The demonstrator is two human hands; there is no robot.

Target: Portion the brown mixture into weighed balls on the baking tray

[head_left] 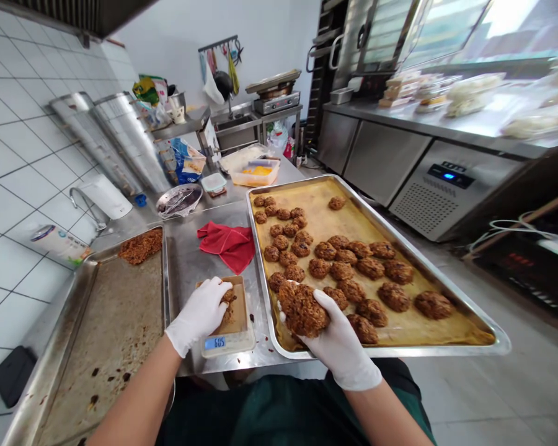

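My right hand (pixel 335 337), in a white glove, holds a large clump of sticky brown mixture (pixel 303 308) over the near left corner of a lined baking tray (pixel 446 337). My left hand (pixel 199 314), gloved too, reaches over a small kitchen scale (pixel 232 342) that reads 60.5. Its fingers curl round a small brown lump (pixel 229 296) on the scale's brown platform, and the hand partly hides it. Rows of brown balls (pixel 341 271) lie on the tray, larger ones toward the near right and smaller ones at the far left.
Left of the scale lies a metal tray (pixel 116 316) with a slab of brown mixture (pixel 141 246) at its far end. A red cloth (pixel 227 244) sits between the trays. Farther back are a wrapped bowl (pixel 180 199) and a plastic container (pixel 255 173). A steel counter (pixel 428 133) runs along the right.
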